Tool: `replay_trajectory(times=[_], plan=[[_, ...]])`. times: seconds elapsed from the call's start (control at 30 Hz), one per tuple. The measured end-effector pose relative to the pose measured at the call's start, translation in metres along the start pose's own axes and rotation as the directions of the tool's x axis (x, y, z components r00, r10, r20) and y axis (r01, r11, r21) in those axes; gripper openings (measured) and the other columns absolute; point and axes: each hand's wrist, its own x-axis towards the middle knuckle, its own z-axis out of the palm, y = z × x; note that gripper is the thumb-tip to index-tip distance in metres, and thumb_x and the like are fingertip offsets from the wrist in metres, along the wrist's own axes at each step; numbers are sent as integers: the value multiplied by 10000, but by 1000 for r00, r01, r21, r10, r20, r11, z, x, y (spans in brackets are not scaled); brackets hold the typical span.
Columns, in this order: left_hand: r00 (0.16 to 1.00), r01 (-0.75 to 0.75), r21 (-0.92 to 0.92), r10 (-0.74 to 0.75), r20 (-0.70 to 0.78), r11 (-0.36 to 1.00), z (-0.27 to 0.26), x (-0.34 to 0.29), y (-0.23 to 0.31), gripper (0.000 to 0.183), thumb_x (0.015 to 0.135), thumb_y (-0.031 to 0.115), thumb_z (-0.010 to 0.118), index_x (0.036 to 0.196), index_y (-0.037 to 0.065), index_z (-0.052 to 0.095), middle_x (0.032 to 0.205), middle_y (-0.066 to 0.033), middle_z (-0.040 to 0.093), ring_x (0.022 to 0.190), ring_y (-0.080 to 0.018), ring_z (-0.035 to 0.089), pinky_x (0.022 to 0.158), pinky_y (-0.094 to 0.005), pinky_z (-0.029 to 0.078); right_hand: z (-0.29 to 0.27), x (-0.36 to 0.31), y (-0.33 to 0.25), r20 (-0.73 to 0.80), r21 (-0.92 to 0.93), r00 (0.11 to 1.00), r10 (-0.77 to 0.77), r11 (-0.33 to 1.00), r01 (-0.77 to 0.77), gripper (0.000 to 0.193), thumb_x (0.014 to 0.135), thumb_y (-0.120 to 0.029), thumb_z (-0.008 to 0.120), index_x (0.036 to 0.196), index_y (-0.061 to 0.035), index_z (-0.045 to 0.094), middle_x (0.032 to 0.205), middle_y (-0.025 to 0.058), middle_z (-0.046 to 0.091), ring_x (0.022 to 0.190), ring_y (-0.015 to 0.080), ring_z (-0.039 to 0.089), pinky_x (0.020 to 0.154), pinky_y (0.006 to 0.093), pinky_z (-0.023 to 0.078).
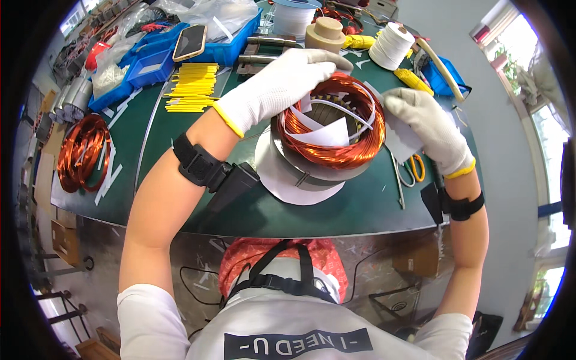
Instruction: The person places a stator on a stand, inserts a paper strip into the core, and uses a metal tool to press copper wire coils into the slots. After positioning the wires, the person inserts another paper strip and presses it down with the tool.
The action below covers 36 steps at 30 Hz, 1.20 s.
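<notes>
A motor stator (pixel 318 180) stands on a round white sheet (pixel 282 180) on the green table. Thick copper windings (pixel 333 155) ring its top, with white insulating paper (pixel 324 133) tucked inside and white sleeved leads across the opening. My left hand (pixel 291 81), in a white glove, reaches over the far left of the windings, fingers stretched out, the fingertips greyed. To the right of the stator, my gloved right hand (pixel 429 129) has its fingers bent over a pale paper piece (pixel 402 138) and appears to pinch it; the thumb's grip is partly hidden.
Scissors (pixel 416 169) with orange handles lie right of the stator. Yellow sleeving strips (pixel 192 87), a copper coil bundle (pixel 85 153) and blue bins (pixel 150 67) with a phone (pixel 189 43) are at left. A white thread cone (pixel 391 47) and tape rolls (pixel 324 35) stand behind.
</notes>
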Motion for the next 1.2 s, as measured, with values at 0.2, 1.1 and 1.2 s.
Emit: replay_trajectory(times=[0.2, 1.1, 1.2], plan=[[1000, 10, -22, -10, -19, 1000, 2, 1, 1, 294, 988, 192, 490, 1209, 84, 651, 1010, 10, 688, 535, -12, 484, 475, -176, 431, 7, 12, -1, -88, -68, 995, 46, 996, -52, 256, 953, -160, 551, 1074, 43, 649, 896, 40, 660, 779, 84, 579, 714, 239, 487], [980, -194, 7, 194, -47, 981, 6, 3, 5, 350, 973, 196, 430, 1216, 61, 643, 1039, -47, 682, 578, -50, 539, 441, -199, 448, 5, 14, -7, -92, -151, 987, 133, 978, -146, 291, 959, -236, 552, 997, 32, 657, 847, 27, 647, 760, 81, 570, 720, 254, 487], [999, 32, 24, -33, 33, 999, 0, -6, 12, 353, 979, 216, 445, 1251, 93, 633, 1103, -77, 671, 943, -99, 643, 798, -242, 534, -5, 14, -10, -10, -92, 977, 211, 973, -211, 269, 957, -236, 568, 1055, -6, 668, 869, 25, 653, 781, 85, 577, 735, 240, 481]])
